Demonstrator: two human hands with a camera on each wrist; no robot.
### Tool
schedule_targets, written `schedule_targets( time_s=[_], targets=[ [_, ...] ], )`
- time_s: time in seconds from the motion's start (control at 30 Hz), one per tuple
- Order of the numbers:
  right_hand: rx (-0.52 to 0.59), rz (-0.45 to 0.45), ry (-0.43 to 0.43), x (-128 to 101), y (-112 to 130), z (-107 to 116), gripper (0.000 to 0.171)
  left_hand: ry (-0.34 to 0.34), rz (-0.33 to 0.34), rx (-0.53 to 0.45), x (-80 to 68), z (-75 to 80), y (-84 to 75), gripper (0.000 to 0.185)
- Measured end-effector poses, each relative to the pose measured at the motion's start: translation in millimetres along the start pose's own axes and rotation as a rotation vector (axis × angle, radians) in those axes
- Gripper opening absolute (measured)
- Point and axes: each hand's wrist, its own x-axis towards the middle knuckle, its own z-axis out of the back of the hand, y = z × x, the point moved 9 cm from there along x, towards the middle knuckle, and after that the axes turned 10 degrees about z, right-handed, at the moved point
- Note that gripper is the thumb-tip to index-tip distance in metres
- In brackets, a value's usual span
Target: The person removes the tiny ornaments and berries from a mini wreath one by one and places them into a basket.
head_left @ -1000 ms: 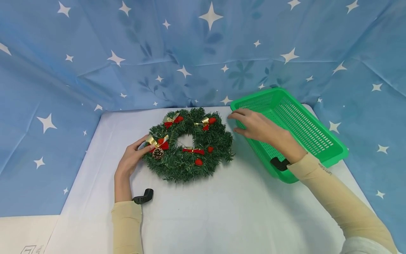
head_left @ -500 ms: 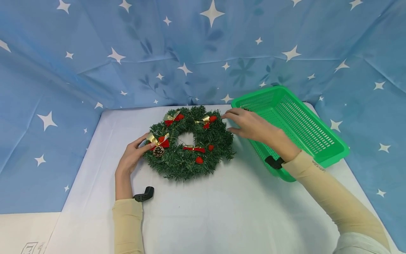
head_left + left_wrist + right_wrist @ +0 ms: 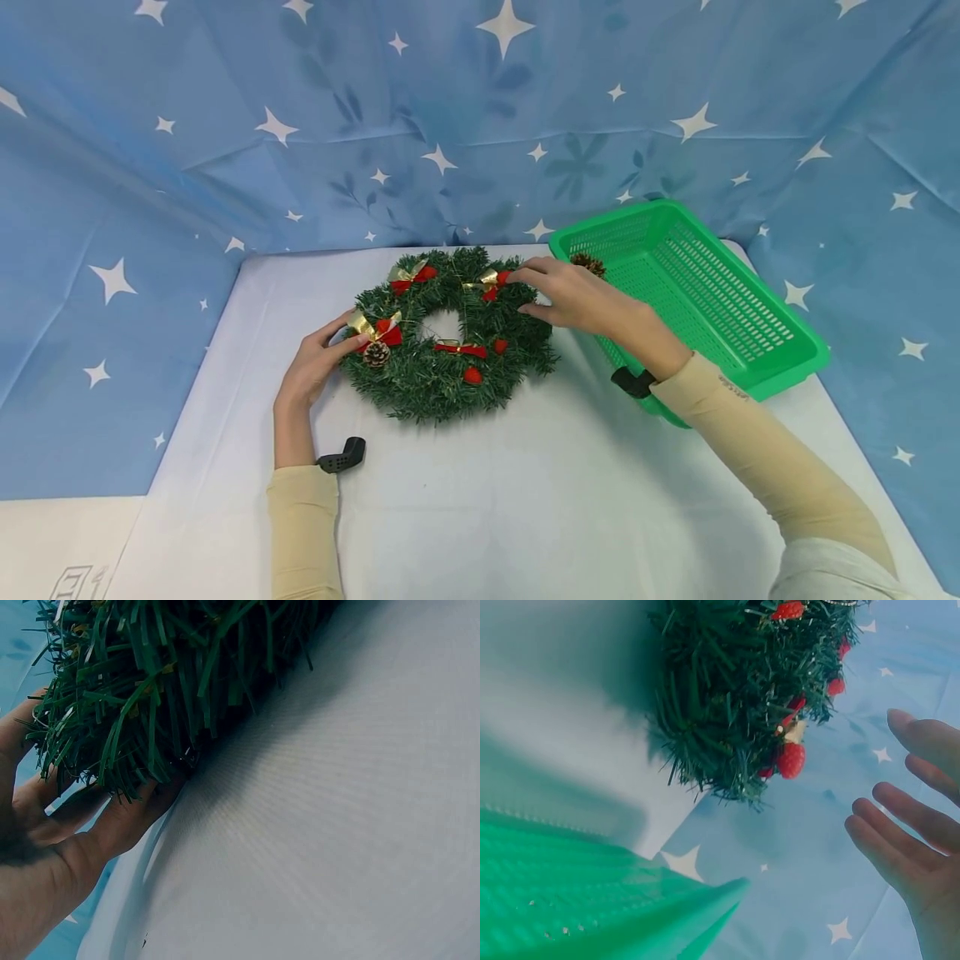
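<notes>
A green Christmas wreath (image 3: 420, 387), trimmed with red and gold bows, red strawberry-like ornaments and a pine cone (image 3: 377, 354), lies on the white table. My left hand (image 3: 307, 371) grips its left edge, thumb on top near the bow. In the left wrist view, fingers of that hand (image 3: 124, 821) reach under the green needles. Over the wreath's right side hovers my right hand (image 3: 573, 296), fingers spread and holding nothing. The right wrist view shows this hand (image 3: 922, 832) apart from the wreath (image 3: 720, 690) and a red strawberry-like ornament (image 3: 791, 760).
A green plastic basket (image 3: 750, 321) stands at the right, partly behind my right forearm. Inside its far left corner sits a pine cone (image 3: 587, 265). A blue star-patterned cloth (image 3: 450, 108) rises behind the white tabletop (image 3: 480, 508).
My right hand has moved left from the basket's edge to over the wreath, uncovering the pine cone in the basket. The left hand keeps its grip on the wreath.
</notes>
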Motion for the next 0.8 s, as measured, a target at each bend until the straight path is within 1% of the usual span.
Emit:
schedule_targets(
  time_s=[0.3, 0.53, 0.8],
  targets=[
    [0.003, 0.035, -0.014, 7, 6, -5, 0.044, 0.007, -0.004, -0.025, 1.3, -1.7, -0.1, 0.078],
    [0.021, 0.031, -0.017, 12, 9, -10, 0.044, 0.006, -0.008, -0.018, 0.2, -1.6, -2.1, 0.078],
    [0.059, 0.041, -0.013, 22, 17, -17, 0.040, 0.009, -0.010, -0.021, 0.1, -1.0, -1.4, 0.078]
  ],
)
